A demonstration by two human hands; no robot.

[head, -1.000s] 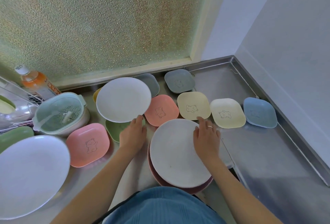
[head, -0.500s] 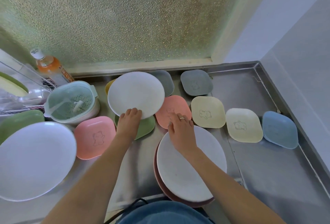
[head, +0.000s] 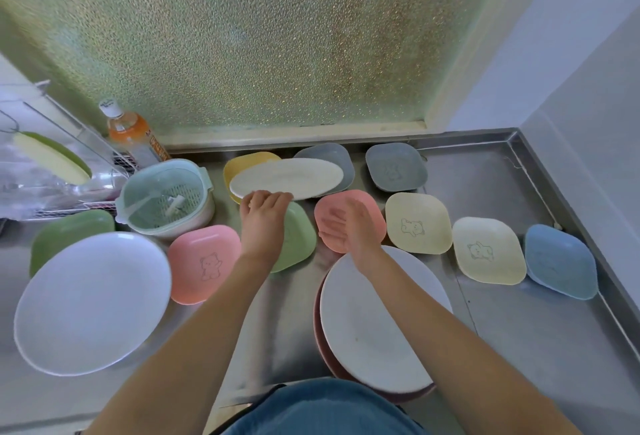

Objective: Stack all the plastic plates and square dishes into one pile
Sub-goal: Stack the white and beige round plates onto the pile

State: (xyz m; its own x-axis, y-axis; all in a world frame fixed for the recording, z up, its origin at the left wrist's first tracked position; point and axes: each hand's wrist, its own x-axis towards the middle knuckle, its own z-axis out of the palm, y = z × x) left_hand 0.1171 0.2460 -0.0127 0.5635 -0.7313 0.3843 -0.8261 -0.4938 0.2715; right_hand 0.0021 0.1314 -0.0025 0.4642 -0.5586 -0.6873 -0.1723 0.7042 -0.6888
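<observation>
Left fingers (head: 266, 197) still gripping white plate (head: 287, 178), now lifted and tilted; right hand (head: 346, 230) open, empty

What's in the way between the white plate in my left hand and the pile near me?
Only your right hand, hovering open above the pile's far edge. The white plate is lifted in your left hand; nothing else blocks it.

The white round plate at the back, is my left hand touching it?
Touching. The head view shows the left hand gripping the near rim of the white round plate, tilted up off the counter.
</observation>
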